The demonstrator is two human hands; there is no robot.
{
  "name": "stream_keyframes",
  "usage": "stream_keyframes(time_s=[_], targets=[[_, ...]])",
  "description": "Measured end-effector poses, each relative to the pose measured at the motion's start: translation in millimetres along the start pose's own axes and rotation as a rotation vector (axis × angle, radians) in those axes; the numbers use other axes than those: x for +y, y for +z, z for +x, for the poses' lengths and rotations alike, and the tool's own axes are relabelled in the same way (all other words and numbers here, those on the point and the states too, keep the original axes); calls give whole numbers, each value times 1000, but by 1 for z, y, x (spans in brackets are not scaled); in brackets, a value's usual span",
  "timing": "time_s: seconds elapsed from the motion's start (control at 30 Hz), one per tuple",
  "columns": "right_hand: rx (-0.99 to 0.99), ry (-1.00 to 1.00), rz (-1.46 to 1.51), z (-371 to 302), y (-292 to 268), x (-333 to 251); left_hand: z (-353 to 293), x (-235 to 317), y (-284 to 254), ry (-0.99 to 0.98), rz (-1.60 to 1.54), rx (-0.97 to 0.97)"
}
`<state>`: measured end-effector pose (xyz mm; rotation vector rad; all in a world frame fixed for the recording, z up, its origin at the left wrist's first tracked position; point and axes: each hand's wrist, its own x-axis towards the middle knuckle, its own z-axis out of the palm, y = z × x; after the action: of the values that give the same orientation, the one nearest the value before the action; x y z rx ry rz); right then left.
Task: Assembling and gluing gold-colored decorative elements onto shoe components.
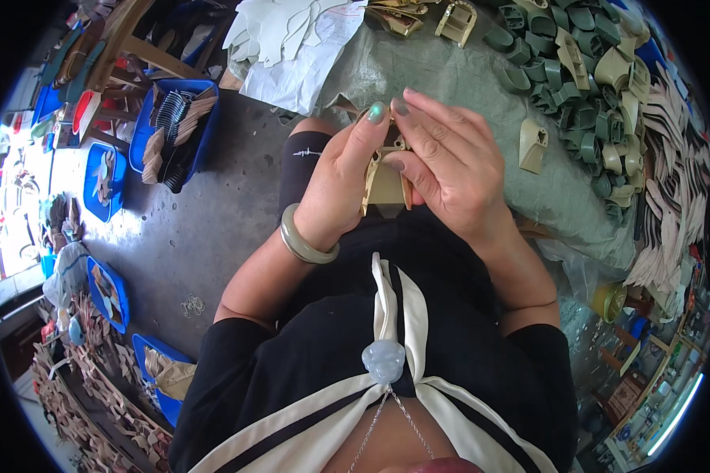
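Observation:
Both hands meet above my lap, around a shiny gold shoe heel [388,183] whose lower part shows between the palms. My left hand [338,169] closes on its left side, thumb raised along the top edge. From the right, my right hand [459,162] grips it with the thumb bent across the piece and the fingers stretched together toward the top. The fingers hide the heel's upper part. To the right, a lone beige-gold heel [532,146] lies on the grey-green cloth [442,87].
Dark green heels [540,67] are heaped at the far right, beside many beige strips [667,197]. White cut sheets [280,35] lie at the far left of the cloth. Blue bins [173,130] with shoe parts stand on the floor [229,173] at left.

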<state>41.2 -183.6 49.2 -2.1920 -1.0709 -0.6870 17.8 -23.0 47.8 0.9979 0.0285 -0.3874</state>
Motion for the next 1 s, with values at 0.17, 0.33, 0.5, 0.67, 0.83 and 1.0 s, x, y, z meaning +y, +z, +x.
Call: stream_keyframes(time_s=[0.17, 0.33, 0.5, 0.67, 0.83, 1.0], targets=[[-32, 174, 369, 6, 4, 6, 6, 1, -7, 103, 48, -29], [-25, 625, 1187, 9, 8, 17, 6, -1, -2, 90, 136, -111], [-12, 698, 1297, 13, 21, 10, 8, -9, -7, 108, 132, -30], [-40, 846, 1418, 9, 32, 17, 15, -9, -12, 79, -55, 30], [205, 1000, 1385, -24, 38, 13, 23, -5, -15, 155, -148, 112], [-51, 1090, 1516, -21, 35, -2, 26, -5, -15, 177, -149, 259]])
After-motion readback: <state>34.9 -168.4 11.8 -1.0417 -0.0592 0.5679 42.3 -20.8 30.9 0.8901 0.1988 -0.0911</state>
